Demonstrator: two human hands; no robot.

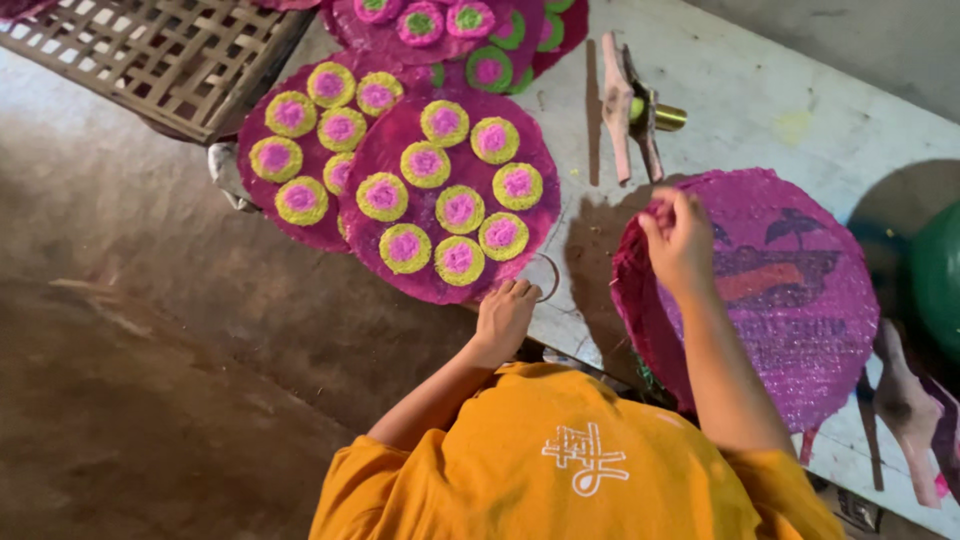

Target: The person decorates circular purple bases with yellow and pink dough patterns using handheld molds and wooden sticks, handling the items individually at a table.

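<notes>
We looked down on our own orange shirt (560, 470) and a long whitish worktable (800, 110) stained pink.

Our left hand (505, 318) rested at the near edge of the table, fingers curled loosely around a thin metal ring (545, 277) that lay just beside the nearest filled round magenta woven mat (452, 190). That mat carried ten small round cakes (459, 209), each yellow-green outside with a pink centre, so it looked finished. A second filled mat (290, 160) lay partly under it to the left, and a third (450, 30) at the far edge held cakes with green and pink rims.

Our right hand (680, 235) hovered over the left rim of a bare pink woven mat (770, 290) to the right, fingertips pinched narrowly together; we could not tell whether they held a bit of pink material or only touched the mat. No cake sat on that mat, so by our judgement three mats were done and this one was only beginning.

A pink-stained wooden press with a brass part (630, 105) lay farther off, a woven bamboo tray (160, 50) stood far left, and a green rounded object (938, 275) sat at the right edge.
</notes>
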